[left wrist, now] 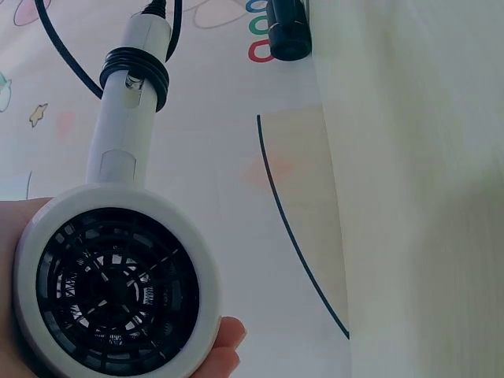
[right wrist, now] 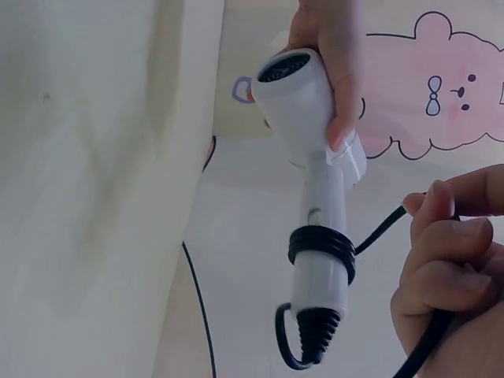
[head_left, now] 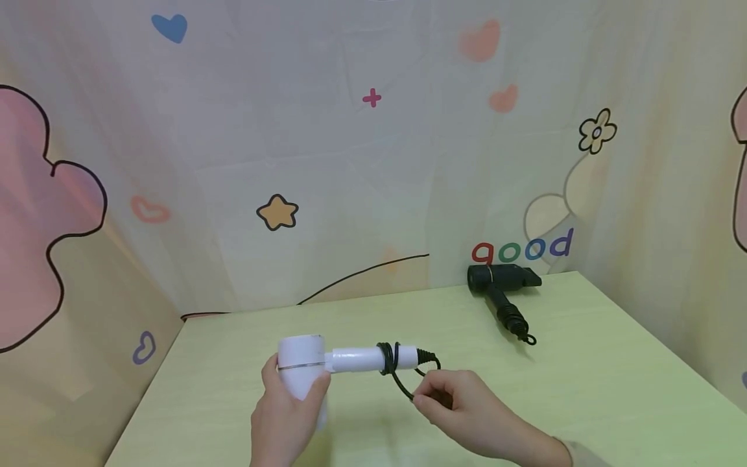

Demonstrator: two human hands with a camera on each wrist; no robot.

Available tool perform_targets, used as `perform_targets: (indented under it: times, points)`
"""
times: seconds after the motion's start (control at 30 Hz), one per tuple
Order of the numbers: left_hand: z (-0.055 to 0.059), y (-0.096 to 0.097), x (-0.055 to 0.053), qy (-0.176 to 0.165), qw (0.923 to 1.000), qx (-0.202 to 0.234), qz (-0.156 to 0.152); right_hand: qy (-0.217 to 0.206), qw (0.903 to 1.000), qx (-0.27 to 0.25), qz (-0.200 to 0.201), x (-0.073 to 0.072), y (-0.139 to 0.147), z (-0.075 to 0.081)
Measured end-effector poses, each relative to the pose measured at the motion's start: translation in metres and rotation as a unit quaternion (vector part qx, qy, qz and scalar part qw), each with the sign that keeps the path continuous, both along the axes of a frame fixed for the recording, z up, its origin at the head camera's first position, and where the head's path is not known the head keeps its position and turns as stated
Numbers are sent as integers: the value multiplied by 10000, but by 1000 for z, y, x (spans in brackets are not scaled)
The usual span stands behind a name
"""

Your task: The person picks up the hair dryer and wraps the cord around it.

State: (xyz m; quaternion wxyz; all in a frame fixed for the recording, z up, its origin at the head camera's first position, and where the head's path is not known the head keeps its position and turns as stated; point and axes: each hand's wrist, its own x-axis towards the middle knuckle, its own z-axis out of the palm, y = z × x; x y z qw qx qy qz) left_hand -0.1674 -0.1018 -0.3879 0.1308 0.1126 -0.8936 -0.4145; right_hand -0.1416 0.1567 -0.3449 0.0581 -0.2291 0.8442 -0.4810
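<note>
In the head view a white hair dryer (head_left: 302, 357) is held above the table, its handle (head_left: 356, 360) pointing right. My left hand (head_left: 283, 415) grips the barrel, thumb on the near side and fingers around the far side. Several turns of black cord (right wrist: 323, 250) wrap the handle. From the wrap the cord runs to my right hand (head_left: 467, 408), which pinches it between thumb and forefinger; in the right wrist view the other fingers curl over it. The round black grille (left wrist: 118, 291) of the dryer faces the left wrist camera.
A black hair dryer (head_left: 508, 279) lies at the back right of the pale green table (head_left: 233, 363), its cord wound round the handle. Behind the table hangs a printed curtain (head_left: 350, 143) with hearts, a star and the word "good".
</note>
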Motion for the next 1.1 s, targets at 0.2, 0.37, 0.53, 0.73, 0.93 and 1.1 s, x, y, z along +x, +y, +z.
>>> perform_targets:
  times: [0.2,0.37,0.53,0.73,0.93,1.1]
  points:
    - [1,-1,0,36,9999,138,-3,-269,9995,-154,93,2,-4,-10]
    - [3,-2,-1,48,9998,195,-2,-331,9988,-328,159,3,-5,-20]
    - [5,-2,0,23,9995,324,-39,-237,9979,-538,288,1,-8,-32]
    - [8,-2,2,20,9988,490,-75,-407,9977,-511,202,-5,-11,-41]
    - [10,-2,3,-76,9980,619,-129,-567,9976,-392,59,-11,-13,-48]
    - [11,-3,3,-147,9971,718,-212,-517,9979,-381,38,-17,-13,-54]
